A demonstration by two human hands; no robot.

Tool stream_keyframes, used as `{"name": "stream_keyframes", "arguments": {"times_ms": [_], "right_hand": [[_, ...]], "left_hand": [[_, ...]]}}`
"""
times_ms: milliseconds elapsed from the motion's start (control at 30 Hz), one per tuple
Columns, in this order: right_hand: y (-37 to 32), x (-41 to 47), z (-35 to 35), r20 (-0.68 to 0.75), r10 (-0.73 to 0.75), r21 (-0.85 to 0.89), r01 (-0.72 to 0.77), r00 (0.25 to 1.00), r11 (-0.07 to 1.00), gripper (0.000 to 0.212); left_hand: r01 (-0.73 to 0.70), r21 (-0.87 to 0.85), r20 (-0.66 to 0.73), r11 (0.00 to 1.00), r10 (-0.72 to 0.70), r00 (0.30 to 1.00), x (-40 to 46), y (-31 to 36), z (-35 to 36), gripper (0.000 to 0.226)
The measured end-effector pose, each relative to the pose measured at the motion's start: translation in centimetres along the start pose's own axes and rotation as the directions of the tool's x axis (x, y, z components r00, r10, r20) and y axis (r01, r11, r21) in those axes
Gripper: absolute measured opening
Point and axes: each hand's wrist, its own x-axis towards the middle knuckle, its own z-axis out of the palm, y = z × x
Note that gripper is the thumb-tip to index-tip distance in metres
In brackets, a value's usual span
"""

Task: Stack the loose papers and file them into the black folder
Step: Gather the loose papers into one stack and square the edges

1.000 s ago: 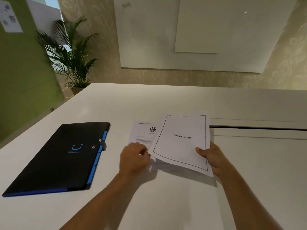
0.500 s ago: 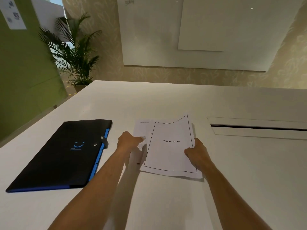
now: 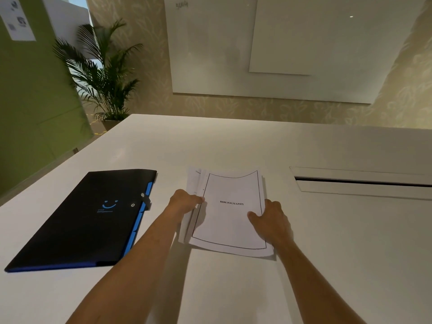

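White printed sheets, a loose stack of papers [image 3: 230, 220], lie on the pale matt tabletop [image 3: 339, 242] between the two hands. The stack's long axis runs away from the person, its near short edge toward the wrists and its far short edge curling upward. The top sheet carries a thin black border and one readable word in its middle, "BIBLIOGRAPHY", upright to the viewer. Lower sheets fan out past the top sheet's left edge; their small print is too blurred to read.

The left hand [image 3: 184, 203] grips the stack's left edge, fingers curled over the offset sheets. The right hand [image 3: 271, 220] clasps the right edge, thumb pressed on the top sheet and fingers wrapped along the side.

Well to the left of the left hand lies the flat black plastic folder with a blue spine edge [image 3: 88, 218], closed by a snap strap, its long axis slanting from near left to far right. Its cover shows a blue smile mark with tiny text beneath that cannot be read.

Beyond the right hand, a long narrow slot [image 3: 362, 181] is set in the tabletop.
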Motion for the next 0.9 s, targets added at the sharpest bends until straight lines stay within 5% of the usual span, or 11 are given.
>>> {"name": "stream_keyframes", "arguments": {"times_ms": [200, 400, 533, 900], "right_hand": [[-0.4, -0.5, 0.3, -0.056, -0.048, -0.058, 0.045, 0.997, 0.997, 0.052], [-0.1, -0.4, 0.1, -0.035, 0.074, 0.087, -0.070, 0.997, 0.994, 0.042], [0.1, -0.4, 0.0, -0.025, 0.092, 0.118, -0.089, 0.995, 0.989, 0.032], [-0.3, -1.6, 1.1, -0.144, -0.009, -0.095, -0.005, 0.990, 0.995, 0.041]], "left_hand": [[-0.066, 0.083, -0.047, 0.994, 0.070, 0.996, -0.8, 0.7, 1.1, 0.051], [-0.072, 0.069, -0.060, 0.995, 0.076, 0.995, -1.1, 1.2, 1.3, 0.080], [-0.043, 0.047, -0.045, 0.998, 0.045, 0.998, -0.6, 0.4, 1.0, 0.065], [0.000, 0.056, -0.006, 0.998, 0.000, 1.000, -0.5, 0.5, 1.5, 0.067]]}}
